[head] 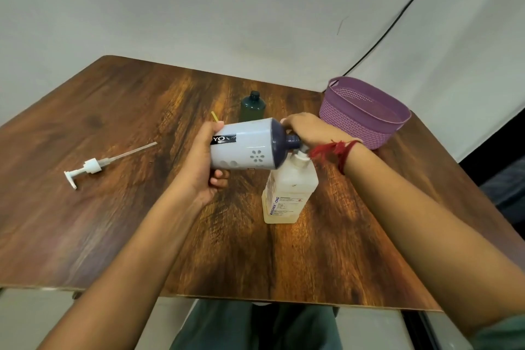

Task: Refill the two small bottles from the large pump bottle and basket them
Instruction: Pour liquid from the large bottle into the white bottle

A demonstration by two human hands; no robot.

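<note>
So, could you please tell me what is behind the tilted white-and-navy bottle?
A dark green small bottle, uncapped, stands upright behind the white-and-navy bottle, which covers its base. How full it is cannot be told.

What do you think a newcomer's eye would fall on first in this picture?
First, the grey bottle held sideways mid-table: the left hand grips its base, the right hand is at its dark neck, which meets the mouth of the pale bottle standing beneath. Next, the purple basket at the far right corner, and the white pump lying loose at the left.
</note>
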